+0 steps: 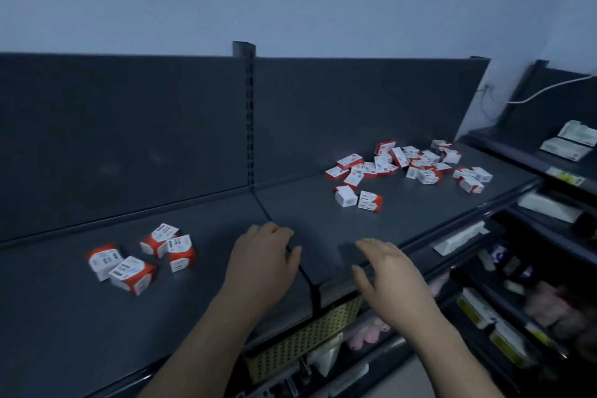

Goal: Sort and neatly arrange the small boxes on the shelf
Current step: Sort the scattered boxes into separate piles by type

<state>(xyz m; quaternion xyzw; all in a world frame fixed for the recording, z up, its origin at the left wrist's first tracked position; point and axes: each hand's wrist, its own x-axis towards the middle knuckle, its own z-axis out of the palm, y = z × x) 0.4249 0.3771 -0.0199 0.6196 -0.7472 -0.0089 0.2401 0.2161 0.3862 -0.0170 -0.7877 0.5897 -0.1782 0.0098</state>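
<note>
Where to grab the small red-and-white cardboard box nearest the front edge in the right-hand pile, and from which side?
Probably pinch the small red-and-white cardboard box across its near and far faces, from above and the front. It lies flat at the edge of the pile, with bare dark metal shelf in front and right; a neighbour box crowds its left. The open right hand is closest.

1. Left hand [265,255]: palm down, knuckles up, fingers loosely bent forward, thumb out to its right side. Holds nothing.
2. Right hand [387,275]: palm down, tilted slightly inward, fingers relaxed and nearly straight, pointing forward-left, thumb spread apart from them. Holds nothing.
3. Hands side by side, near each other, not touching.
4. Left forearm [210,333] and right forearm [452,349]: both bare, coming in from the bottom edge and converging forward.
</note>
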